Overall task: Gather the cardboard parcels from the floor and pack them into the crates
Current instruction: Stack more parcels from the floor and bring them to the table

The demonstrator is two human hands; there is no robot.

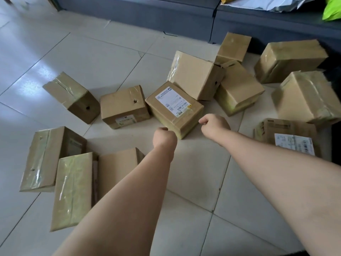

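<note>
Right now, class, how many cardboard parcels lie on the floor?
12 parcels: three lower left, two mid-left, one labelled in the centre, three clustered behind it, three at right. Others may be hidden.

taped brown parcels [174, 108], scattered on floor [92, 52]

Room: pale tiled floor [193, 182], dark grey low unit [166, 13] along the far side.
Tiles glossy, dark grout lines, soft glare at left. On the unit: crumpled silver bags [267, 4] and a bright green bag [332, 10].
</note>
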